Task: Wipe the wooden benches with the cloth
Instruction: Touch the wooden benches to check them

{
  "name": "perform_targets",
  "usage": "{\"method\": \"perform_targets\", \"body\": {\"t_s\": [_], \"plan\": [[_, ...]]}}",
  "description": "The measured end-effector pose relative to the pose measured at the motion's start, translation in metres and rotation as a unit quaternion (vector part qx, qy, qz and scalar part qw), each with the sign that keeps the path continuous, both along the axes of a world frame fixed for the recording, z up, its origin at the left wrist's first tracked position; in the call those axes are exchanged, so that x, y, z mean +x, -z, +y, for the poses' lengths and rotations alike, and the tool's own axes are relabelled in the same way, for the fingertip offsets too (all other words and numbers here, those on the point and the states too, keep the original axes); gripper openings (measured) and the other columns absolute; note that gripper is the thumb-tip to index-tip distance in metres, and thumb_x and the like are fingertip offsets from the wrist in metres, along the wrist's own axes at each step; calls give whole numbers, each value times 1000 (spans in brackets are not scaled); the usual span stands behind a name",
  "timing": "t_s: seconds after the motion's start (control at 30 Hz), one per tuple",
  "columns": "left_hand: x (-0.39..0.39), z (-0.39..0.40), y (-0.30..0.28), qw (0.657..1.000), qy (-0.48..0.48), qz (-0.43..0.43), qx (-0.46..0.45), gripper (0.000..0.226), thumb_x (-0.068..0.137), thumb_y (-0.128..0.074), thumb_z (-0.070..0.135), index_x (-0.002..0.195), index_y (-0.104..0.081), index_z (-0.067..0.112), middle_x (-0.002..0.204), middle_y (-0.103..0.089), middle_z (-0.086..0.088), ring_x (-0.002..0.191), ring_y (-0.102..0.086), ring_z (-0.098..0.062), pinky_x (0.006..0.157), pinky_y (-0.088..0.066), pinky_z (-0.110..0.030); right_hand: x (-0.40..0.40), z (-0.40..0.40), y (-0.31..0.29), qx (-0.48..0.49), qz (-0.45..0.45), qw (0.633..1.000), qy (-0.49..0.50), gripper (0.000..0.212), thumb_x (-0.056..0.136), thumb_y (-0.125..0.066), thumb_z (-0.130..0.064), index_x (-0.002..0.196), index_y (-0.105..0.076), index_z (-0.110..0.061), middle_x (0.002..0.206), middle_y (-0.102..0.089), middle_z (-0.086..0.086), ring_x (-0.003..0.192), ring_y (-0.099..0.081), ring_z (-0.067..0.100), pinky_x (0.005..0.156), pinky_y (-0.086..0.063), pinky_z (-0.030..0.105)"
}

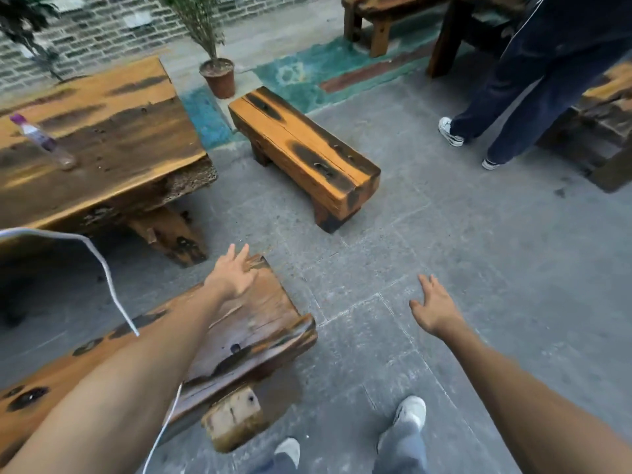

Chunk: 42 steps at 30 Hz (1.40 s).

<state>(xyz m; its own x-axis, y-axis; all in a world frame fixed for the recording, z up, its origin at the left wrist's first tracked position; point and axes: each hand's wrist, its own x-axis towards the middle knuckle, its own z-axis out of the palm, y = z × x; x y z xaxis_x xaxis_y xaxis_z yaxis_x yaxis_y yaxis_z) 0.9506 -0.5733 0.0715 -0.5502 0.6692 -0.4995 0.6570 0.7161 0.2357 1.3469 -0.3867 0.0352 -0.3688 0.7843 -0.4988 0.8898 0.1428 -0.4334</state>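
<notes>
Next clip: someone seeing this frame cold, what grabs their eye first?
Two bare forearms reach in from below: the left hand spread open over the end of the near orange, scorch-marked wooden bench, the right hand open above the grey paving, neither holding a cloth. Beyond stands a short chunky orange bench mid-frame, with a big slab table at left carrying a clear plastic bottle.

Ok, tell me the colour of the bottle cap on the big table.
Purple. The bottle lies on the wooden table, its cap at the upper left end; head view.
</notes>
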Motion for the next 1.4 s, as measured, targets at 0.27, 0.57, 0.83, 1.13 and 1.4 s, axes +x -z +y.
{"method": "perform_targets", "body": {"t_s": [0.27, 0.57, 0.83, 1.13, 1.4], "plan": [[46, 121, -3, 998, -50, 28, 1, 67, 103, -45, 43, 161, -14, 25, 167, 0, -20, 153, -9, -41, 126, -13, -41, -24, 180, -9, -21, 13, 994, -105, 68, 101, -49, -28, 161, -17, -19, 170, -6, 9, 156, -14, 29, 124, -18, 39], [30, 253, 28, 987, -157, 26, -8, 70, 103, -46, 38, 161, -10, 25, 168, 6, -14, 155, -3, -38, 126, -10, -43, -102, 364, 6, -20, 8, 976, -216, 66, 104, -44, -31, 162, -14, -28, 171, 0, 3, 157, -2, 27, 125, -13, 44], [-7, 410, 39, 972, -233, -37, 6, 72, 101, -48, 41, 160, -9, 31, 169, 10, -5, 156, 2, -33, 126, -10, -50, -166, 530, 3, -29, -35, 959, -279, 65, 104, -42, -32, 162, -11, -32, 171, 3, 0, 157, 4, 23, 125, -11, 43], [-39, 513, 46, 917, -396, -29, 35, 70, 102, -45, 42, 161, -11, 28, 169, 6, -8, 155, -2, -34, 126, -8, -43, -283, 694, 26, -40, -73, 912, -402, 63, 107, -40, -31, 162, -10, -28, 171, 3, 1, 157, 6, 24, 126, -7, 43], [13, 573, 105, 798, -601, -37, 26, 76, 101, -51, 36, 159, -13, 7, 168, -1, -14, 155, -6, -34, 127, -9, -41, -397, 759, 78, -56, -71, 817, -569, 59, 107, -36, -35, 161, -11, -34, 171, 1, -3, 157, 1, 22, 125, -13, 41]]}}
